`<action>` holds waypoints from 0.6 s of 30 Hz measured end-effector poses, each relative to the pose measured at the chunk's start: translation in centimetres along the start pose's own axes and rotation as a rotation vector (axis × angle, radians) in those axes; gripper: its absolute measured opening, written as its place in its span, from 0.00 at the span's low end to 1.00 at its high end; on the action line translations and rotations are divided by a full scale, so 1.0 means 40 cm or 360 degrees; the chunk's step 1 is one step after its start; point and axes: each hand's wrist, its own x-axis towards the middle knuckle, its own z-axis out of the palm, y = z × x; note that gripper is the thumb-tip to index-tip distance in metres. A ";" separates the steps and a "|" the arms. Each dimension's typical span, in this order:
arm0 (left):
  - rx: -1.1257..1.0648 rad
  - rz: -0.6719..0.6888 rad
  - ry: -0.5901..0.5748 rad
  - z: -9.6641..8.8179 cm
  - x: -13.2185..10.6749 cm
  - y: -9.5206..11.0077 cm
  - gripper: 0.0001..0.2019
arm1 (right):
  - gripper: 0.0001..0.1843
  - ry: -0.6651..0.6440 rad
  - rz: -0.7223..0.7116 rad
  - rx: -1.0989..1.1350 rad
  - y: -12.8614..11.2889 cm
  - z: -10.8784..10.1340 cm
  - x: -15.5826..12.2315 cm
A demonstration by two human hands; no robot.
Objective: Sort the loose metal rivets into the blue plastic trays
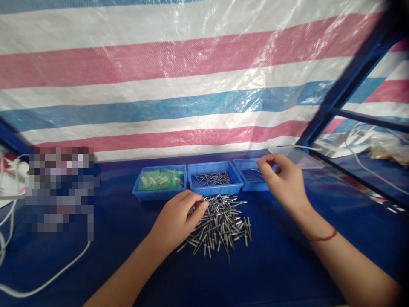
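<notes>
A loose pile of metal blind rivets (pixel 223 221) lies on the blue table surface. My left hand (pixel 179 217) rests at the pile's left edge, its thumb and fingers curled together over the rivets; anything between the fingertips is hidden. My right hand (pixel 284 179) is raised over the right blue bin (pixel 247 185), fingers bent into a pinch, and whatever they hold cannot be made out. A few rivets (pixel 256 173) show inside that bin. The middle blue bin (pixel 215 190) contains several rivets (pixel 213 178).
To the left, another blue bin (pixel 159 195) holds a green bag with small pale pieces (pixel 161 180). A striped plastic sheet (pixel 179 98) hangs behind. Blue frame posts (pixel 348 81) stand at right, a white cable (pixel 54 279) curves at left, and a clear plastic lid (pixel 297 157) lies behind my right hand.
</notes>
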 end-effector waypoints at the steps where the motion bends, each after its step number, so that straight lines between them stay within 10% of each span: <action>1: 0.0051 0.0010 -0.0040 -0.003 0.000 -0.002 0.09 | 0.08 -0.0005 0.0021 -0.0180 0.020 -0.003 0.011; 7: 0.0294 0.0091 -0.0277 0.012 -0.007 -0.020 0.09 | 0.08 -0.0116 -0.0324 -0.0309 0.011 -0.009 0.010; 13: 0.0377 0.0117 -0.0331 0.030 -0.005 -0.026 0.08 | 0.08 -0.0987 -0.0763 0.0185 -0.100 0.029 -0.079; 18: 0.0429 0.0101 -0.0331 0.029 -0.003 -0.018 0.10 | 0.06 -0.1161 -0.0834 0.0025 -0.116 0.061 -0.123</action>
